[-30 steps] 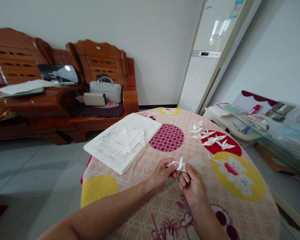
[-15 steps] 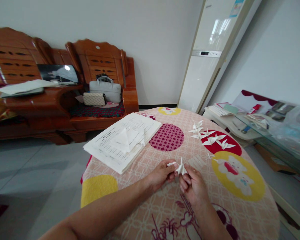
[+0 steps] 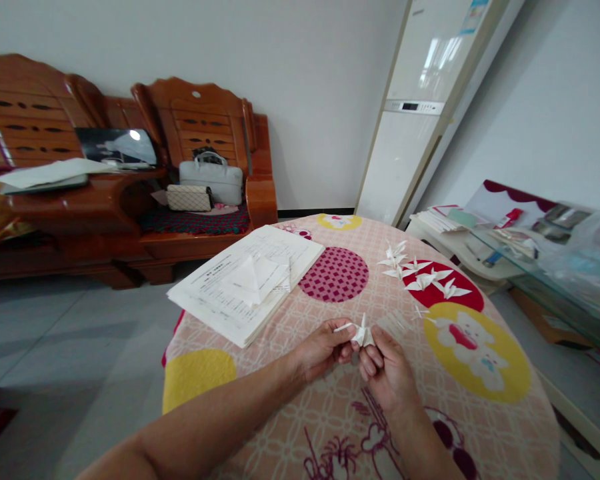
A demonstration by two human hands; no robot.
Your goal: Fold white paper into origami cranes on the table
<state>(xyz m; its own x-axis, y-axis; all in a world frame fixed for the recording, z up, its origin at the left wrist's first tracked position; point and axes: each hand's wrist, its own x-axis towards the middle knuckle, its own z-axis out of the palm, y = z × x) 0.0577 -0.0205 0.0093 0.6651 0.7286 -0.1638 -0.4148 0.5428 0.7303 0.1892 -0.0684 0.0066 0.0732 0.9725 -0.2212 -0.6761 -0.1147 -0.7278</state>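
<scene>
While hands [image 3: 325, 349] pinch paper crane [image 3: 363, 336], print [image 3: 219, 275] on stacked sheets [image 3: 207, 308] illegible.

The round table in pink patterned cloth [image 3: 290, 327] carries a stack of printed white paper [image 3: 213, 310] beyond the left hand [image 3: 325, 350], white folded-paper cranes [image 3: 422, 282] beyond the right hand [image 3: 384, 367].

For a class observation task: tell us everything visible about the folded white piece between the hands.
The folded white piece looks like paper, with creased, angular faces. A narrow point rises nearly upright from it; a slim strip, apparently its own, shows at the left hand. That hand pinches one side, the right hand the other, over the patterned tablecloth. Finer folds are too small to tell.
</scene>
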